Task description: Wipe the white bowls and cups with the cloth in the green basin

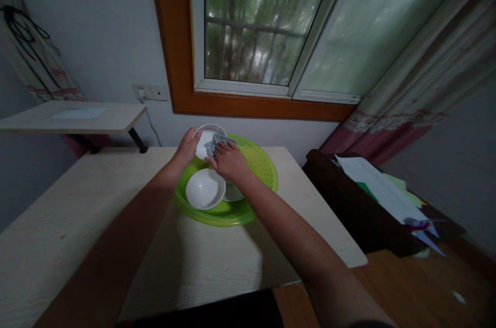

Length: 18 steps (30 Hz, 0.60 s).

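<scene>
The right hand (231, 160) is covering some of the gray cloth (211, 147) in the white bowl (201, 149), so I cannot tell if it is gripping or just pressing, and its wrist is hiding part of a third bowl (233, 193). The left hand (187, 146) is holding the white bowl's side near the green basket's (268, 170) far edge, and a front bowl (205, 189) is sitting inside.
</scene>
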Motion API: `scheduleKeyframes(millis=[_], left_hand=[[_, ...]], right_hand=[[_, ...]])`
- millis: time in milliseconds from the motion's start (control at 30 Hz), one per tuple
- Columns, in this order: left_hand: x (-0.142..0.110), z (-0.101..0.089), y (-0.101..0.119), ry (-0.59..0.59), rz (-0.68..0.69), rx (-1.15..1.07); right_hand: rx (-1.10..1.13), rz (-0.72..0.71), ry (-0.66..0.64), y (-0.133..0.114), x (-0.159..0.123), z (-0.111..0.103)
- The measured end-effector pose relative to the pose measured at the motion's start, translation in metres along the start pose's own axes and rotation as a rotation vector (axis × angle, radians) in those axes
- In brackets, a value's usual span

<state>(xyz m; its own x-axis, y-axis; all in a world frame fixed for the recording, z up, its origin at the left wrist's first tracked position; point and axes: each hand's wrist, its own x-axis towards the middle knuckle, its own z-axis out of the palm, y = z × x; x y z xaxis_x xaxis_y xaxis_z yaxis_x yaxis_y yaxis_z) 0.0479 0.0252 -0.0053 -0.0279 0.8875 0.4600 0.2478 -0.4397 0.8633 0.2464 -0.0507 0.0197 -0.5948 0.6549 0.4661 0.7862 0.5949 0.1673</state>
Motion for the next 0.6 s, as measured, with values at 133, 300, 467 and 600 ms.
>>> scheduleKeyframes(millis=[133,300,467,600], left_hand=[[0.001,0.001,-0.001,0.012,0.013,-0.002],[0.0,0.002,0.0,0.036,0.023,-0.007],[-0.004,0.005,0.004,-0.014,-0.062,-0.168],[-0.004,0.009,0.006,-0.059,-0.148,-0.328]], right_hand=[[0.067,-0.068,-0.046,0.0,-0.002,0.001],[0.164,-0.136,-0.137,-0.004,-0.001,0.003],[0.15,-0.118,-0.155,-0.003,0.002,-0.003],[0.085,-0.122,-0.138,-0.001,0.004,-0.01]])
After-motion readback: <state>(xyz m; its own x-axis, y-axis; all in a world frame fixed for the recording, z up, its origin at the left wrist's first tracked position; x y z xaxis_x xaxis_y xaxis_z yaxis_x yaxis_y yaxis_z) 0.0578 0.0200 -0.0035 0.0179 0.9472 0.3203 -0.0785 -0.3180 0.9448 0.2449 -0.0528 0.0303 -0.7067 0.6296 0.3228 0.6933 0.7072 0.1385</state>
